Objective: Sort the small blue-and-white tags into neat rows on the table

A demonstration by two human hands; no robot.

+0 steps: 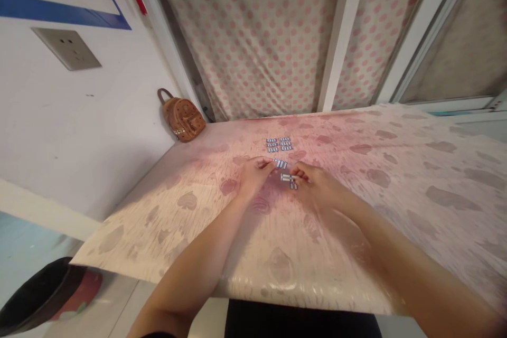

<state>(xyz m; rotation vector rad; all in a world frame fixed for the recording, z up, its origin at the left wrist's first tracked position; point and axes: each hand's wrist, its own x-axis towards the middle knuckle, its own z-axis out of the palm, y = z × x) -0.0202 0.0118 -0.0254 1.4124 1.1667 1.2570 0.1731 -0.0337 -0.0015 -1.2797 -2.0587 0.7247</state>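
Observation:
My left hand (257, 171) is closed, its fingertips pinching the left end of a short row of small blue-and-white sticks (280, 163), which look like batteries. To the right, my right hand (312, 179) is closed on a couple of white sticks with blue ends (285, 177), held level just above the cloth. Below its fingers, more small sticks (293, 186) show, partly covered by the hand. Beyond both hands, several like pieces lie in two neat blocks, a left block (272, 145) and a right block (285, 143). They are too small for any print to be read.
A pink and cream patterned tablecloth (190, 243) covers the table. At the far left corner a brown mini backpack (184, 119) leans against the wall, below a socket (68, 48). Dotted curtains (269, 31) hang behind. A dark bin (51, 296) stands on the floor, lower left.

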